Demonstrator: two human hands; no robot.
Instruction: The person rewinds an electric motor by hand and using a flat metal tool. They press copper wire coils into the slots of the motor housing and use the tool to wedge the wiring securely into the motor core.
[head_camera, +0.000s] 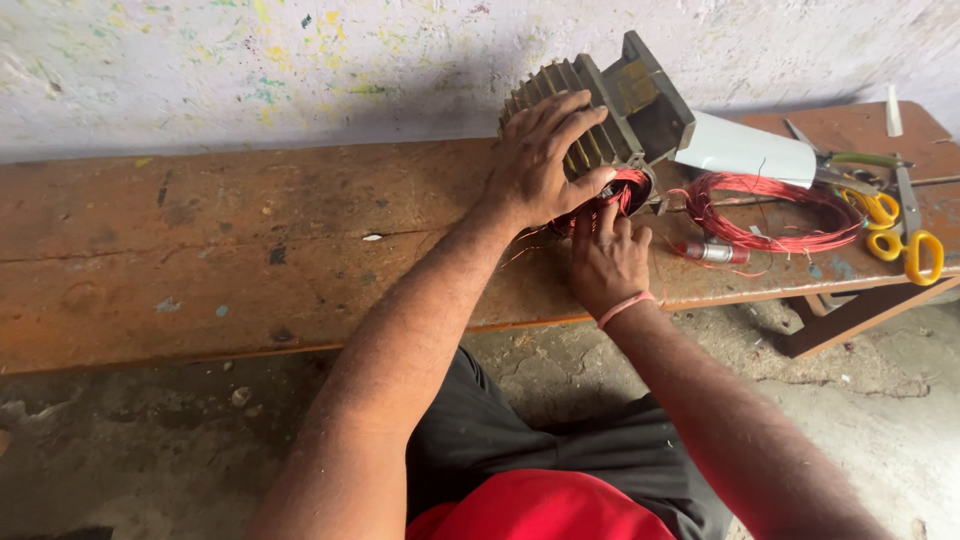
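Red-wired, ribbed grey motor housing (590, 120)

Finned grey motor stator (600, 120) lying on bench, red copper winding (620, 190) in bore

Desk (200, 250) lying bare and open left of the motor (590, 120), wall (300, 60) closing in just behind, wire coil (770, 215), white sheet (745, 150), scissors (900, 235) and pliers (850, 160) crowding the right end, floor (880, 400) staying free below.
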